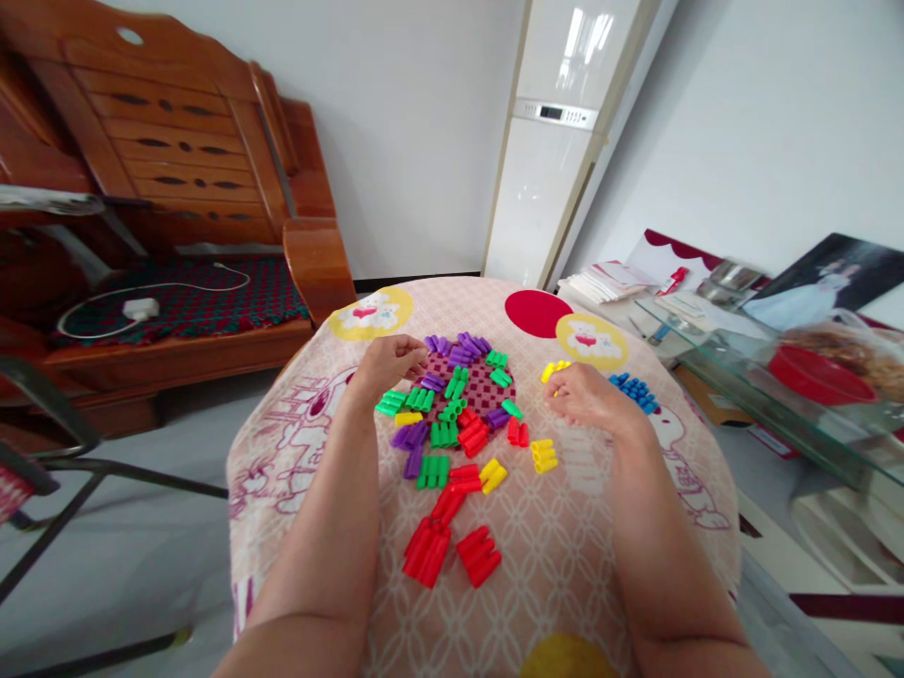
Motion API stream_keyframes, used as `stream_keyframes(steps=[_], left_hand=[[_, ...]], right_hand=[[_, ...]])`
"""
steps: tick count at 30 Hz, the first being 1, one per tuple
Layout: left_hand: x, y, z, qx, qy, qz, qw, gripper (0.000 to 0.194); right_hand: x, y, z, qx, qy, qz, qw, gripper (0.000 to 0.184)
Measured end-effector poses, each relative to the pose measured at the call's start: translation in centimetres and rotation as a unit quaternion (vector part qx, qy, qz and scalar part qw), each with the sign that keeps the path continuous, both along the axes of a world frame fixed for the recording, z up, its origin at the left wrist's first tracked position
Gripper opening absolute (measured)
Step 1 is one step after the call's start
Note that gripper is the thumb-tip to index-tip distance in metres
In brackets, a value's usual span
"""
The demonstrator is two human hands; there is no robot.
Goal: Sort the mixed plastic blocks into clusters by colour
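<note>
Small plastic tube-shaped pieces, joined side by side in clusters, lie over the middle of the round table. My left hand (pixel 390 365) is at the left of the pile, fingers bent and pressed together beside the purple pieces (pixel 462 350); what they hold, if anything, is hidden. Curled fingers of my right hand (pixel 583 394) close on a yellow tube piece, mostly covered by the hand, next to more yellow pieces (pixel 554 370). Between the hands lie green pieces (pixel 444 433) and red pieces (pixel 473 435). Blue pieces (pixel 636 391) sit right of my right hand.
A patterned cloth (pixel 551 584) covers the table. A wooden bench (pixel 176 188) with a white charger (pixel 141 309) stands at the left. Behind is a tall white cabinet-like unit (pixel 543 179). On the right, a glass shelf (pixel 763 377) holds a red bowl (pixel 819 377).
</note>
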State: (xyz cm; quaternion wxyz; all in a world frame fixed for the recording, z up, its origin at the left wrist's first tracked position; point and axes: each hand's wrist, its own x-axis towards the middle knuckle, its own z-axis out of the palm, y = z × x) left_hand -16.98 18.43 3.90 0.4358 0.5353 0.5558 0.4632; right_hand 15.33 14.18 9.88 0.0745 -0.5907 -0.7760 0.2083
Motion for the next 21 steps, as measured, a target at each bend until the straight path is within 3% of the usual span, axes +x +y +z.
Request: stream_keyframes(steps=[7,13,15,19,21], left_hand=[[-0.2,-0.2,0.3,-0.011,-0.003,-0.002,1.000,0.019],[-0.4,-0.4,0.4,-0.013,-0.008,0.007,1.000,0.024],[-0.4,-0.4,0.4,-0.011,-0.010,0.009,1.000,0.026],[-0.5,-0.3,0.5,-0.011,-0.014,0.009,1.000,0.026],[-0.5,-0.3,0.5,-0.010,-0.011,0.009,1.000,0.025]], right_hand=[[-2.9,-0.6,-1.5,-0.134,-0.165,0.043,0.976,0.021],[-4.8,-0.9,-2.7,-0.064,-0.236,0.139,0.960,0.034],[-4.7,-0.7,-2.7,-0.042,-0.236,0.123,0.963,0.031],[-3.7,0.0,-2.5,0.023,-0.191,0.016,0.981,0.012],[-2.9,0.5,-2.5,0.065,-0.154,-0.027,0.985,0.013]])
